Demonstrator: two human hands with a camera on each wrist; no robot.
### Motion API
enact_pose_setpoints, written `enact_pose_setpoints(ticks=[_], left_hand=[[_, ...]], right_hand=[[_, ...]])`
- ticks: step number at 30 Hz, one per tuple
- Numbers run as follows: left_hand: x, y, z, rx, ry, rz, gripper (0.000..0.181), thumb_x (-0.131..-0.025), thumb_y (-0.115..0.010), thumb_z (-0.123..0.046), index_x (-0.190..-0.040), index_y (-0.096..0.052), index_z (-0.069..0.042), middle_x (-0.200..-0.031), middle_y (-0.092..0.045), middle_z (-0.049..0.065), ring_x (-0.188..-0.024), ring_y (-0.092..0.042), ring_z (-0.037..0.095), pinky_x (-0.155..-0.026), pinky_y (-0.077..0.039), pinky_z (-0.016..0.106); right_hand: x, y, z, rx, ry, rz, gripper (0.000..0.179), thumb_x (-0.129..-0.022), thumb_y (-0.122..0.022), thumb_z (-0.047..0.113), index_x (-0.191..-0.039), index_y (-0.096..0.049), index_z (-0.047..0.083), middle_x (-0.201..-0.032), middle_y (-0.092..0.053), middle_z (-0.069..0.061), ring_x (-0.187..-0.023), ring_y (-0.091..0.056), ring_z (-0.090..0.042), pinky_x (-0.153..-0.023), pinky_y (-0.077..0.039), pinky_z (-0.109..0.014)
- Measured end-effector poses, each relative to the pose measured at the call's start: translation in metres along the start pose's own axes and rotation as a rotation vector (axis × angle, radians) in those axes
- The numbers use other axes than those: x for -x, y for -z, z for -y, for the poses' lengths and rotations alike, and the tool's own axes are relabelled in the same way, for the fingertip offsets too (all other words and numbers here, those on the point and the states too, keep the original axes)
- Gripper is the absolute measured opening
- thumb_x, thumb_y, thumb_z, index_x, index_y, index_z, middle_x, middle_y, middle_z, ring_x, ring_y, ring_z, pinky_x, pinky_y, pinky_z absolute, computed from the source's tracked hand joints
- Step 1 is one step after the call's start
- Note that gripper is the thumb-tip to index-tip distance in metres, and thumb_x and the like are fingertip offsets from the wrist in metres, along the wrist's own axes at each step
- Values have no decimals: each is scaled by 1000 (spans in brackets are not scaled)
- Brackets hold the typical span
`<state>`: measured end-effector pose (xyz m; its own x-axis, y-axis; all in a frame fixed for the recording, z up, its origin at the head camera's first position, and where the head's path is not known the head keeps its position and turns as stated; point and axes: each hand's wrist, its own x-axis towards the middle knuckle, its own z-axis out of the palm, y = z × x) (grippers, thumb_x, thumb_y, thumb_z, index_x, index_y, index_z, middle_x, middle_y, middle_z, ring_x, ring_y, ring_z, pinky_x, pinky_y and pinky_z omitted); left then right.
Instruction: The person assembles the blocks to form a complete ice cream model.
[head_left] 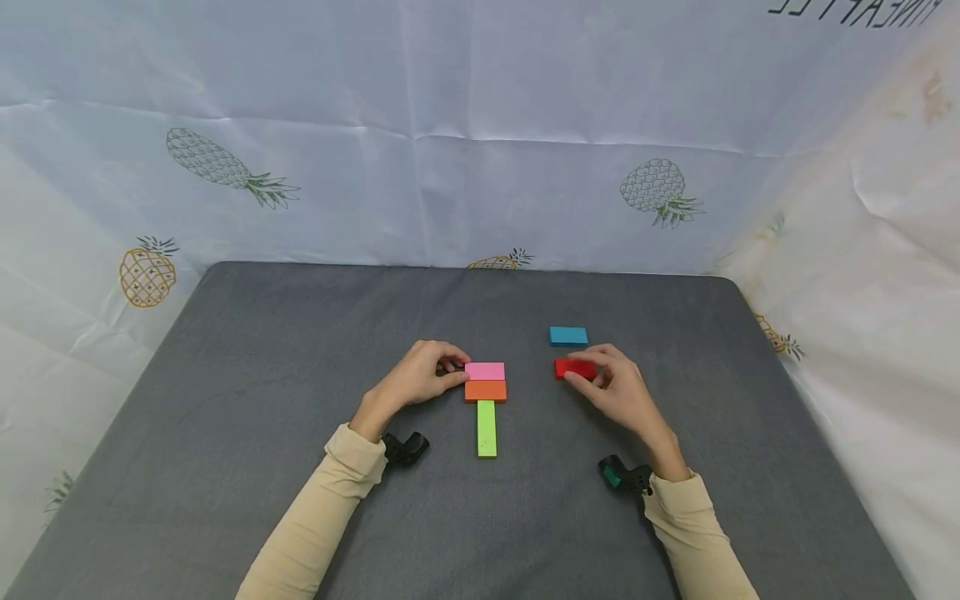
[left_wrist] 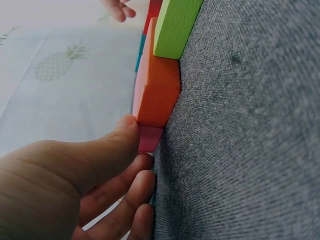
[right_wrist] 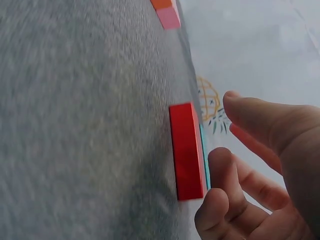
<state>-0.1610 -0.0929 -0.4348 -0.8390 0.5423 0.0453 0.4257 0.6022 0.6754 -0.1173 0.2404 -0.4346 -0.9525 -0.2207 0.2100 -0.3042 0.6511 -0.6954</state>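
Observation:
In the head view a pink block (head_left: 484, 372) lies against the far long side of an orange block (head_left: 485, 391). A lime green block (head_left: 487, 429) runs lengthwise from the orange one toward the person. My left hand (head_left: 423, 372) pinches the pink block's left end, thumb at the near corner and index finger at the far corner. On the right, a red block (head_left: 568, 368) lies under the fingertips of my right hand (head_left: 617, 390). Seen from the right wrist, those fingers are spread beside the red block (right_wrist: 186, 151), with a gap between them and it.
A blue block (head_left: 567, 336) lies just beyond the red one. Grey cloth covers the table (head_left: 300, 333). Behind it hangs a white curtain (head_left: 420, 192) printed with pineapples. Black devices (head_left: 406, 450) are strapped at both wrists.

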Motion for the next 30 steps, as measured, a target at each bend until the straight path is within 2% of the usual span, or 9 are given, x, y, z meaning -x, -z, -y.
enact_pose_setpoints(ticks=[5, 19, 30], left_hand=[[1, 1, 0, 9, -14, -6, 24, -95, -73, -14, -115, -75, -2, -105, -76, 12, -88, -69, 15, -81, -56, 31], [3, 3, -3, 18, -21, -3, 23, -95, -73, -14, -114, -75, -2, -105, -75, 12, -88, -68, 16, -82, -57, 35], [1, 1, 0, 13, -5, 2, 23, -95, -73, -15, -115, -75, -3, -106, -76, 11, -89, -68, 15, -82, -55, 30]], right_hand=[[1, 3, -6, 18, -2, -7, 33, -90, -78, 10, -120, -73, -1, -116, -64, -21, -54, -45, 0, -51, -41, -21], [2, 5, -16, 29, -50, 29, 40, -91, -77, 12, -127, -68, -2, -122, -60, -24, -57, -47, 0, -54, -43, -21], [1, 5, -20, 82, -47, 84, 42, -91, -77, 10, -129, -67, -3, -119, -59, -25, -64, -48, -4, -61, -45, -22]])
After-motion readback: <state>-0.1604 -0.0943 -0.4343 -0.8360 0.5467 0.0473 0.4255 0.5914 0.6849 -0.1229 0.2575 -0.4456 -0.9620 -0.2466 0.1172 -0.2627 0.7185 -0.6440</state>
